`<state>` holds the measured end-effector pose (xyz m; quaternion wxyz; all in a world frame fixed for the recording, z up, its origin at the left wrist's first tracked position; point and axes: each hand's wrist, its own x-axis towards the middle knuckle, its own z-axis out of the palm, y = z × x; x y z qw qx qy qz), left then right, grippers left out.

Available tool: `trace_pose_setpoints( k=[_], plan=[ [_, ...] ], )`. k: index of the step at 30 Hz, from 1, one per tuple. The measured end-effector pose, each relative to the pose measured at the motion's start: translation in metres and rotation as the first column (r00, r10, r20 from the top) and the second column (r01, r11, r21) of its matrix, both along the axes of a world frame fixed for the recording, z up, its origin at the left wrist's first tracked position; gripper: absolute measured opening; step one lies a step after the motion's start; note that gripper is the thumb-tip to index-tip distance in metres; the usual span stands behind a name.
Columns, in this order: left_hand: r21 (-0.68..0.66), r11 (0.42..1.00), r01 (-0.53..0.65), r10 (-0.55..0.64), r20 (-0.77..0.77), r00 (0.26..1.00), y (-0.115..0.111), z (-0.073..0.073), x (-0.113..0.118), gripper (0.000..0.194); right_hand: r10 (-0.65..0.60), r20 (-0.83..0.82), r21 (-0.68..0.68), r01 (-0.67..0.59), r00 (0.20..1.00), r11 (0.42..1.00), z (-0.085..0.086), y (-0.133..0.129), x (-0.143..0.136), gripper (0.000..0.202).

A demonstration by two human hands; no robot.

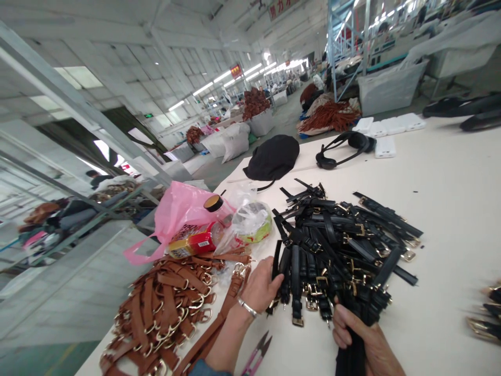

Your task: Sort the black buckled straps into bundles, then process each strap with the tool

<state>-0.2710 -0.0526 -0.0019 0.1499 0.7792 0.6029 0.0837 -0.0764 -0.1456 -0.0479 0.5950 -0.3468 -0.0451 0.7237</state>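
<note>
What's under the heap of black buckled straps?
The black buckled straps lie on the white table, whose surface shows around the heap's edges. The straps cover whatever else may be directly beneath.

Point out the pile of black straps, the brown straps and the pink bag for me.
Pile of black straps (326,230): head view, on the heap's upper middle.
Brown straps (150,300): head view, mid-pile.
Pink bag (178,206): head view, on its upper side.

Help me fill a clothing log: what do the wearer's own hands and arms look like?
The left hand is ungloved, with a silvery bracelet at the wrist; a blue sleeve shows farther up the arm. The right hand is ungloved, with no bracelet or sleeve in view.
</note>
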Motion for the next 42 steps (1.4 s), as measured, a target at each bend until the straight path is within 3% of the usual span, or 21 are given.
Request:
trace_pose_setpoints(
  k=[4,6,10,13,16,20,22,23,26,28,31,34,37,42],
  plan=[
    [-0.029,0.993,-0.116,0.115,-0.037,0.993,-0.010,-0.020,0.006,0.015,0.006,0.002,-0.006,-0.006,1.000,1.000,0.002,0.000,0.001,0.031],
    [-0.010,0.981,-0.194,0.194,-0.049,0.980,-0.014,-0.023,0.004,0.015,0.008,0.003,-0.015,-0.007,1.000,1.000,0.002,0.000,0.000,0.031],
    [0.026,0.961,-0.275,0.276,-0.028,0.961,-0.023,-0.010,0.003,0.017,0.010,0.053,-0.043,-0.008,0.999,0.999,-0.002,0.001,-0.003,0.033],
    [0.026,0.959,-0.282,0.279,0.086,0.956,-0.040,0.006,0.026,0.020,0.061,0.200,-0.049,-0.052,0.978,0.997,-0.007,0.000,-0.006,0.036],
    [-0.060,0.984,-0.168,0.179,0.288,0.941,-0.064,0.015,0.064,0.022,0.069,0.309,-0.007,-0.071,0.948,0.997,-0.006,-0.002,-0.007,0.039],
    [-0.069,0.990,0.120,-0.091,0.329,0.940,-0.081,0.023,0.090,0.039,0.055,0.188,0.004,-0.057,0.981,0.998,0.008,-0.003,-0.006,0.056],
    [-0.132,0.973,0.190,-0.135,0.342,0.930,-0.078,0.028,0.083,0.045,0.059,0.133,-0.019,-0.057,0.989,0.998,0.014,-0.004,-0.005,0.060],
    [-0.154,0.975,0.161,-0.096,0.361,0.928,-0.074,0.030,0.076,0.046,0.071,0.125,-0.044,-0.066,0.990,0.997,0.016,-0.004,-0.005,0.058],
    [-0.074,0.991,-0.112,0.130,0.328,0.936,-0.053,0.026,0.053,0.042,0.137,0.133,-0.137,-0.119,0.982,0.983,0.016,-0.005,-0.002,0.044],
    [0.034,0.977,-0.211,0.203,0.161,0.966,-0.039,0.016,0.042,0.041,0.157,0.117,-0.150,-0.139,0.981,0.979,0.015,-0.006,0.001,0.039],
    [-0.009,0.971,-0.240,0.240,-0.037,0.970,-0.026,-0.004,0.036,0.039,0.114,0.048,-0.079,-0.110,0.992,0.991,0.012,-0.006,0.004,0.040],
    [-0.026,0.958,-0.285,0.282,-0.081,0.956,-0.025,-0.016,0.035,0.024,0.076,-0.009,-0.033,-0.076,0.997,0.997,0.008,-0.006,0.005,0.048],
    [-0.036,0.949,-0.314,0.310,-0.081,0.947,-0.025,-0.014,0.029,0.012,0.079,-0.016,-0.045,-0.079,0.997,0.996,0.006,-0.006,0.003,0.051],
    [-0.048,0.952,-0.303,0.300,-0.053,0.952,-0.012,-0.010,0.012,0.018,0.044,-0.042,-0.064,-0.046,0.998,0.997,0.007,-0.006,0.002,0.051]
  ],
)
